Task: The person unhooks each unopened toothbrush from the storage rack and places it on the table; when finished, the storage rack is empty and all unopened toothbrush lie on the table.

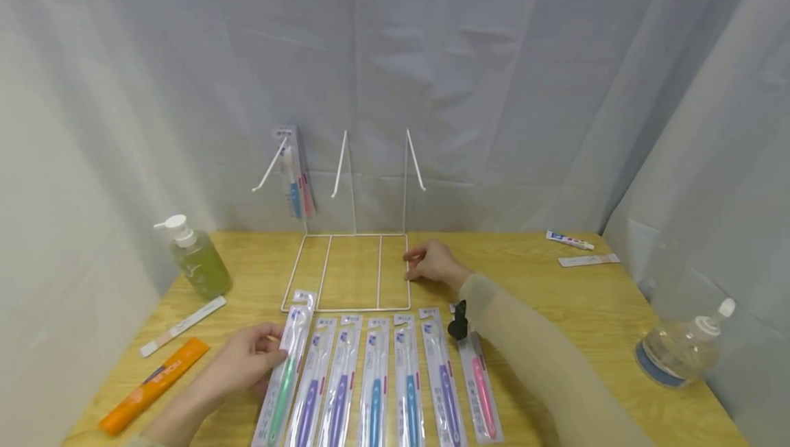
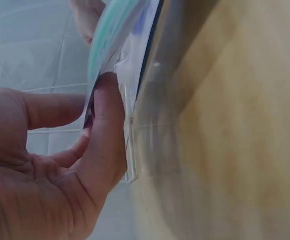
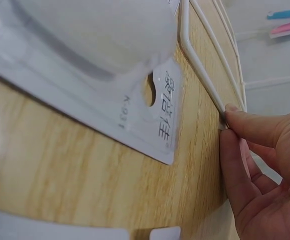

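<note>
My left hand [image 1: 243, 358] pinches the edge of a packaged green toothbrush [image 1: 284, 382] at the left end of a row of packs. In the left wrist view, the thumb and fingers close on that pack's edge [image 2: 120, 55]. My right hand [image 1: 434, 262] grips the right side wire of a white wire display rack [image 1: 361, 310], thumb and index finger on the wire [image 3: 204, 75]. Packaged toothbrushes with blue and pink handles [image 1: 295, 193] hang on the rack's left hook. Purple, blue and pink packaged toothbrushes [image 1: 375, 392] lie side by side before the rack.
At left stand a green pump bottle [image 1: 206, 265], a slim white packet [image 1: 183, 325] and an orange pack [image 1: 154, 385]. To the right lie a small toothpaste tube [image 1: 569, 240], another slim packet [image 1: 588, 260] and a clear pump bottle [image 1: 679, 354]. Grey curtain [image 1: 481, 90] hangs behind.
</note>
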`<state>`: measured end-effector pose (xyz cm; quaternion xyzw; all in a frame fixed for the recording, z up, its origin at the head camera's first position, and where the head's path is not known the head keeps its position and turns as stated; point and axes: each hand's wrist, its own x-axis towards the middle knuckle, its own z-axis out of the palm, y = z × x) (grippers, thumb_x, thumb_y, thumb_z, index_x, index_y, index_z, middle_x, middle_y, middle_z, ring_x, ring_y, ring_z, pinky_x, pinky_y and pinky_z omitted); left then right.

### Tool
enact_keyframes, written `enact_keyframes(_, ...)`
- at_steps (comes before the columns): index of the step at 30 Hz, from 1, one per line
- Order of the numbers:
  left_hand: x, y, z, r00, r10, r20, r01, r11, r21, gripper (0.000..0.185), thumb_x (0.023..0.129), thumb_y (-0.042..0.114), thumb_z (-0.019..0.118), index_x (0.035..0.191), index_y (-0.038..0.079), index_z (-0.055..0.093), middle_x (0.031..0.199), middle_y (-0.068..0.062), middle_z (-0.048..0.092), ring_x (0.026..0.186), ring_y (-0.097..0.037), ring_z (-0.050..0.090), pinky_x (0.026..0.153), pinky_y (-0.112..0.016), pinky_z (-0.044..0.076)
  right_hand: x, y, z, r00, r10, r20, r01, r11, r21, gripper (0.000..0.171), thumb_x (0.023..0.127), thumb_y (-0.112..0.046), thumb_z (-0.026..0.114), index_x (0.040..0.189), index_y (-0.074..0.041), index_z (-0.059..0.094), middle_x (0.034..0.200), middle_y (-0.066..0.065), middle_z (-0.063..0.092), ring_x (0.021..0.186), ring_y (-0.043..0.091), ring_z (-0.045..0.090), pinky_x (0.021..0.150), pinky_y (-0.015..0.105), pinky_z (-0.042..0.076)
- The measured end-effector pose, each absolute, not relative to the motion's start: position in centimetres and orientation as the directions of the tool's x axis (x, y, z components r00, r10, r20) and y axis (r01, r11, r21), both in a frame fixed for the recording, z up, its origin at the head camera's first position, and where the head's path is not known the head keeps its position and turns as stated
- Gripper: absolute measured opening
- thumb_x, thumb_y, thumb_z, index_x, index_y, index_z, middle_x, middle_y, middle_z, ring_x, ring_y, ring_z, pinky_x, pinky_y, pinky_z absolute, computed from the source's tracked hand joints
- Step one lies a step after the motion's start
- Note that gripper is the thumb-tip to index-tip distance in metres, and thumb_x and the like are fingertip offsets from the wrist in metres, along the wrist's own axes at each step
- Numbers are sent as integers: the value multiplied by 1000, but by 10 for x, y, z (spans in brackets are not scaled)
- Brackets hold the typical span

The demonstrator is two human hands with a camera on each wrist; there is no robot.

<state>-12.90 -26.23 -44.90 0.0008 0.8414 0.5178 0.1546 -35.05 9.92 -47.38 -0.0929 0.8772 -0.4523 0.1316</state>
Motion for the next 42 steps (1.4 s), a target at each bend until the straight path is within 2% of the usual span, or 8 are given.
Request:
enact_keyframes(6, -116, -268, -459, -924, 215, -315, -183, 473, 862, 35, 105, 5, 65, 135, -12, 57, 93, -9, 72, 77, -19, 72, 60, -35, 66, -351, 99, -471, -950, -274, -152, -37, 579, -815, 45, 85, -1, 94, 129, -2, 81, 88, 2, 77, 73, 6, 63, 64, 15, 52)
enact_keyframes(10, -112, -265, -460, -934, 141, -329, -198, 564, 802, 41, 104, 12, 71, 136, -10, 59, 94, -8, 74, 72, -19, 71, 62, -36, 66, -351, 101, -472, -950, -275, -145, -36, 562, -826, 46, 84, 1, 94, 128, -1, 81, 84, 0, 75, 70, 6, 63, 63, 15, 53)
enact_keyframes(17, -139, -271, -436, -996, 12, -93, -38, 858, 512, 50, 102, 34, 79, 131, -6, 70, 109, -19, 83, 92, -30, 79, 77, -49, 66, -353, 104, -474, -950, -277, -142, -41, 563, -825, 45, 85, 2, 94, 128, 0, 81, 83, 0, 74, 69, 5, 62, 63, 15, 53)
enact_keyframes(25, -222, -271, -407, -990, 3, 141, 102, 705, 701, 44, 111, 26, 67, 142, -6, 67, 132, -30, 76, 106, -40, 81, 74, -25, 66, -350, 105, -479, -950, -271, -153, -34, 579, -814, 44, 85, 2, 94, 127, 0, 81, 84, 2, 75, 69, 6, 63, 63, 15, 53)
enact_keyframes(29, -269, -272, -388, -975, -122, 188, 66, 647, 760, 60, 112, 39, 65, 154, -3, 58, 150, -30, 69, 129, -47, 74, 98, -42, 68, -347, 102, -479, -945, -290, -152, -41, 565, -824, 44, 85, 3, 93, 127, 1, 81, 84, 2, 76, 67, 5, 63, 63, 15, 54)
enact_keyframes(34, -309, -271, -367, -946, -227, 231, 54, 592, 804, 78, 107, 55, 69, 159, 0, 51, 161, -28, 62, 148, -49, 62, 123, -62, 52, -343, 96, -478, -941, -306, -143, -48, 541, -839, 44, 85, 4, 92, 128, 4, 80, 81, 0, 73, 66, 4, 62, 62, 14, 54)
enact_keyframes(39, -329, -266, -362, -897, -351, 269, 31, 558, 829, 58, 105, 45, 71, 142, 1, 65, 145, -24, 74, 129, -40, 72, 105, -44, 60, -341, 91, -479, -942, -306, -139, -55, 547, -835, 44, 85, 3, 93, 127, 3, 80, 81, 0, 73, 67, 4, 62, 62, 14, 54)
enact_keyframes(42, -336, -264, -362, -880, -400, 257, 4, 535, 845, 49, 106, 40, 71, 138, 3, 69, 140, -22, 76, 121, -35, 73, 95, -32, 57, -341, 90, -478, -944, -302, -133, -62, 560, -826, 43, 85, 2, 93, 126, 1, 82, 83, 1, 75, 68, 5, 62, 63, 15, 53)
